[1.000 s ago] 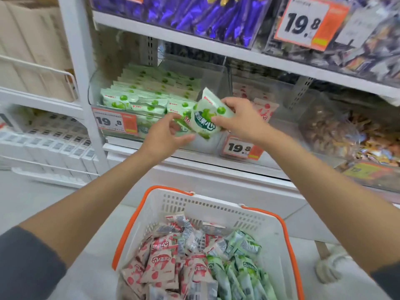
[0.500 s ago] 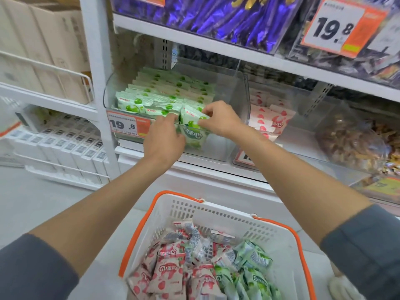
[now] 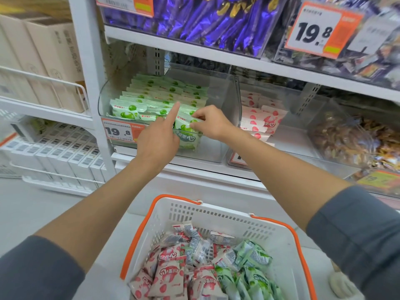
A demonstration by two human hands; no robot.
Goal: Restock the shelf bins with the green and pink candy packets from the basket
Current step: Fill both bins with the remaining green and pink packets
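A clear shelf bin (image 3: 225, 92) holds rows of green candy packets (image 3: 160, 98). At its front right corner stands one green packet (image 3: 187, 135), upright behind the clear front wall. My right hand (image 3: 211, 124) pinches that packet's top edge. My left hand (image 3: 159, 137) is beside it, index finger stretched up against the packed rows, other fingers curled. A second clear bin (image 3: 303, 109) to the right holds pink packets (image 3: 263, 120). Below, a white basket with an orange rim (image 3: 279, 224) carries pink packets (image 3: 167, 276) on its left and green packets (image 3: 249, 269) on its right.
Purple wrapped sweets (image 3: 207, 20) fill the shelf above, with a 19.8 price tag (image 3: 318, 31). A bin of brown wrapped sweets (image 3: 355, 139) sits at far right. White boxes (image 3: 65, 152) line a low rack at left. A white upright post (image 3: 91, 83) separates the racks.
The green packet went from held in front of the shelf down into the bin's front right corner. My left hand let go of it and now points a finger at the rows.
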